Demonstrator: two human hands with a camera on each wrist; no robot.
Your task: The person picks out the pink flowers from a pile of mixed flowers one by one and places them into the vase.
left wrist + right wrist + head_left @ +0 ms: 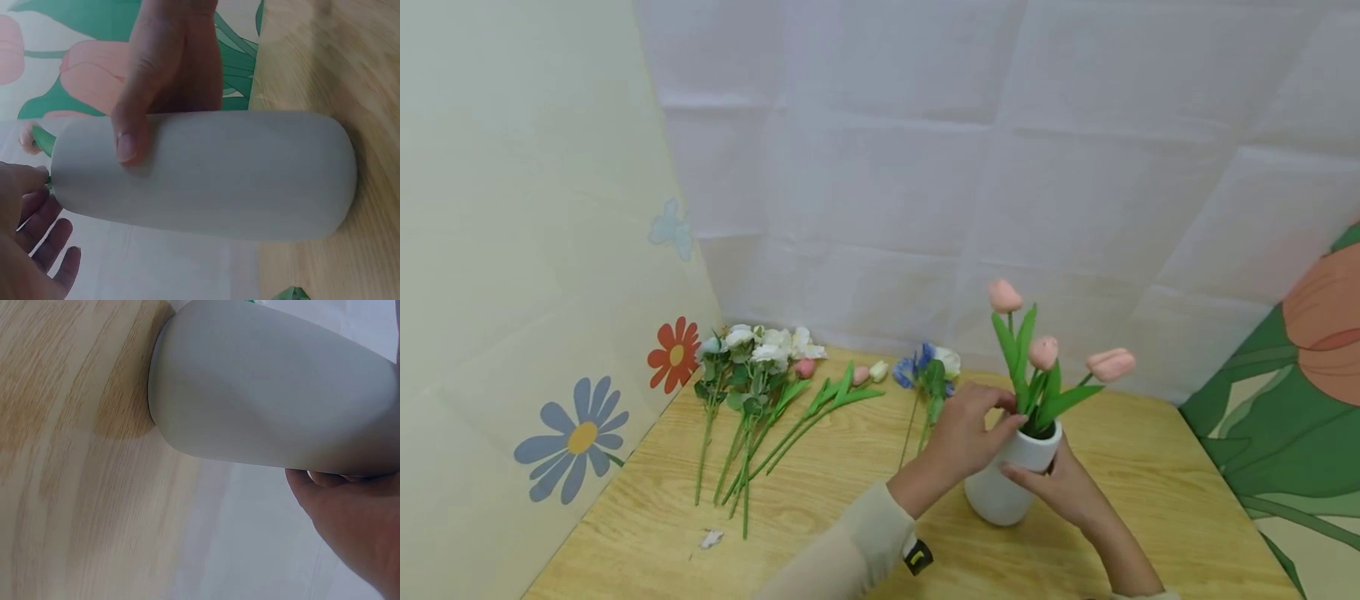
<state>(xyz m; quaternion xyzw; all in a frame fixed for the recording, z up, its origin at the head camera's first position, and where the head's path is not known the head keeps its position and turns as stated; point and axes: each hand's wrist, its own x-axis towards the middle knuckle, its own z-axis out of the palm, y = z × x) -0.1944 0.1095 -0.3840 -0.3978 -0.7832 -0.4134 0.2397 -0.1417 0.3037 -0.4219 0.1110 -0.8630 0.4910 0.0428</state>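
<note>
A white vase point(997, 492) stands upright on the wooden table, with three pink tulips point(1111, 365) and their green leaves point(1063, 402) rising from its mouth. My right hand point(1069, 490) grips the vase's side near the top, its thumb lying across the wall. In the left wrist view that thumb point(128, 140) shows on the vase. At the rim, my left hand point(966, 429) pinches the green stem of a tulip between thumb and index finger. The other left fingers point(47, 240) are spread apart. Where the stems end inside the vase is hidden.
On the table's left lie several white flowers point(771, 350) and tulips point(861, 375) on long stems. A blue flower point(913, 367) and a white bloom point(949, 361) lie behind my left hand. A small white scrap point(711, 539) is near the front left. Cloth point(850, 167) hangs behind.
</note>
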